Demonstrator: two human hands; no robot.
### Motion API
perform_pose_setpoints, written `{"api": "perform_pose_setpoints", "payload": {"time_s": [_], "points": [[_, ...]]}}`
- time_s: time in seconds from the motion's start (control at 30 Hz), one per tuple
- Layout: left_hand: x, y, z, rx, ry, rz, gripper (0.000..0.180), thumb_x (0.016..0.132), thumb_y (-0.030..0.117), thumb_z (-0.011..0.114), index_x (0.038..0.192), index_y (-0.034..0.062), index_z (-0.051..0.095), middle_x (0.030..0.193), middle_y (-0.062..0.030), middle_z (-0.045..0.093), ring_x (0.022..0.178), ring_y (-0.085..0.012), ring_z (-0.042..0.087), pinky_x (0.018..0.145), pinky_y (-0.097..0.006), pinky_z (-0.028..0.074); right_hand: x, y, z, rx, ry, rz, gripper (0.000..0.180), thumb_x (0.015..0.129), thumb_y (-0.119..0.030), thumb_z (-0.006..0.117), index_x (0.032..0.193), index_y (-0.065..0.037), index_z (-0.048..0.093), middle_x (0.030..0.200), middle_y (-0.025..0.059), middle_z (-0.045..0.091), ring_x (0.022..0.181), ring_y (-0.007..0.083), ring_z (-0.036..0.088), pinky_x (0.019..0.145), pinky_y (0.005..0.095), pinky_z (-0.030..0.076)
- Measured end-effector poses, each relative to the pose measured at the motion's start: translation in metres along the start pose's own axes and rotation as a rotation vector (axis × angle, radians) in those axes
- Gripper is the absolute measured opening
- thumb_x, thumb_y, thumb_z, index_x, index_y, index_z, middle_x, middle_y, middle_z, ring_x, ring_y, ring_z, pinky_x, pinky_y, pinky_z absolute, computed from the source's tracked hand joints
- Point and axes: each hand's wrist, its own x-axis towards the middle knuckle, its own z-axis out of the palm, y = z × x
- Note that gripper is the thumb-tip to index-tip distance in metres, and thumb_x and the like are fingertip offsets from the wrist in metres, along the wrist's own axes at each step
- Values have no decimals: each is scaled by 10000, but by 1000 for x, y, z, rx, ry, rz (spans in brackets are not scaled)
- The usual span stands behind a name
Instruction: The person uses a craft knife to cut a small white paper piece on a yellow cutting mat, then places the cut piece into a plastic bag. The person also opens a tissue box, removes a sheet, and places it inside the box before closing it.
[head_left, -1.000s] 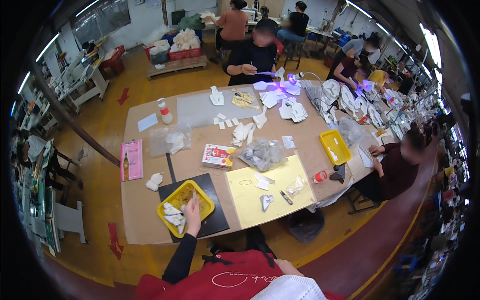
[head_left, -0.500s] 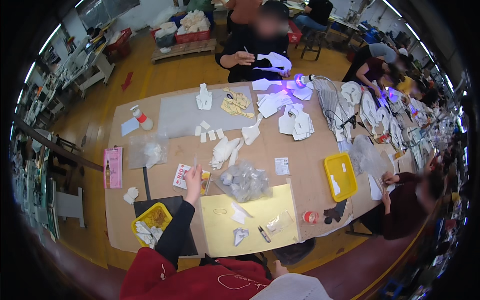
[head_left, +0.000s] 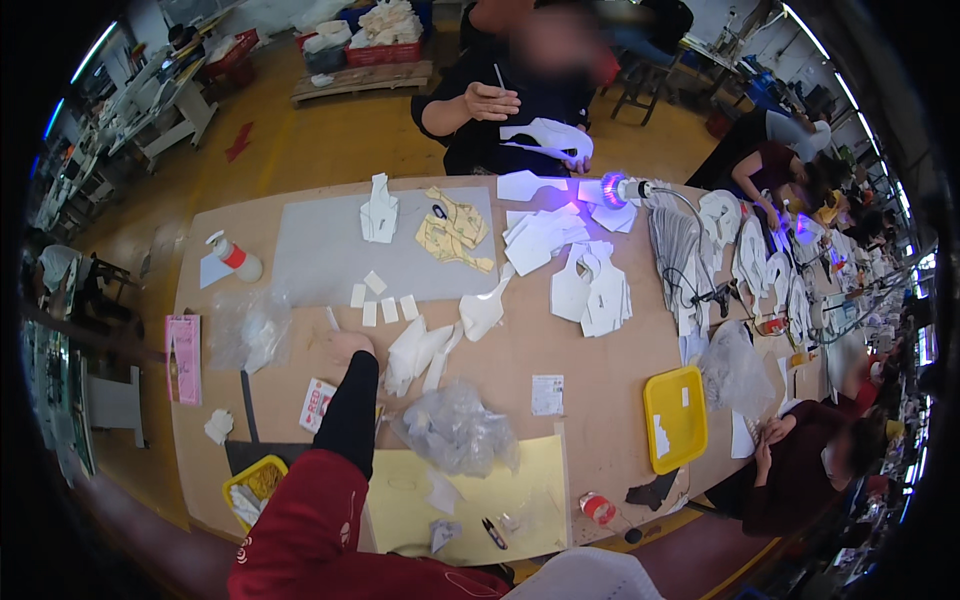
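On the brown surface (head_left: 600, 400), our left hand (head_left: 345, 347) reaches far out on a black sleeve. It rests palm down, and we cannot tell if its fingers are wide or narrow. Our right hand is out of sight.

Just beside the hand, to its right, lie white cut pieces (head_left: 418, 352). They are near the hand, but we cannot tell if it touches them. Past the hand sits a row of small white squares (head_left: 383, 306), at the edge of a big grey mat (head_left: 330, 255).

Under our arm pokes out a small white card with red print (head_left: 318, 403). To the left lies a clear bag (head_left: 247, 328), and further left a long pink packet (head_left: 183, 358) near the edge. A white bottle with a red band (head_left: 235, 258) lies on its side by the grey mat.

Close to us is a crumpled clear bag (head_left: 457, 428), resting partly on a yellow sheet (head_left: 470, 495). A small white label (head_left: 547, 394) lies just right of it. One yellow tray (head_left: 254, 487) sits by our red sleeve, and another yellow tray (head_left: 675, 418) is well to the right.
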Motion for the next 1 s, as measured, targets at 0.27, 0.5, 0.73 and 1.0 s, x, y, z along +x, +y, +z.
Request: {"api": "perform_pose_setpoints", "payload": {"time_s": [0.27, 0.5, 0.73, 1.0], "points": [[-22, 13, -41, 130, 339, 248, 218, 965, 134, 507, 1149, 33, 567, 1383, -163, 513, 1303, -302, 471, 1053, -435, 384, 6, -47, -15, -57, 28, 75, 381, 934, -421, 568, 1149, -110, 617, 975, 234, 693, 972, 410, 665, 810, 513, 522], [-27, 25, -46, 92, 274, 224, 194, 967, 131, 523, 1132, 38, 564, 1357, -146, 532, 1292, -295, 479, 1060, -433, 378, -6, -59, -6, -66, 36, 97, 376, 940, -406, 565, 1168, -110, 612, 981, 226, 694, 967, 399, 667, 807, 500, 523], [-24, 24, -39, 104, 315, 215, 163, 970, 155, 539, 1097, 55, 559, 1360, -133, 536, 1289, -281, 485, 1047, -429, 384, -20, -58, 4, -81, 58, 102, 372, 947, -391, 561, 1186, -110, 607, 986, 217, 695, 961, 388, 670, 804, 488, 524], [-24, 22, -38, 105, 231, 200, 166, 965, 163, 543, 1092, 57, 564, 1362, -135, 531, 1296, -288, 476, 1055, -435, 372, -26, -53, 18, -71, 74, 126, 369, 954, -374, 557, 1208, -110, 602, 993, 207, 697, 955, 375, 673, 801, 474, 525]]}}
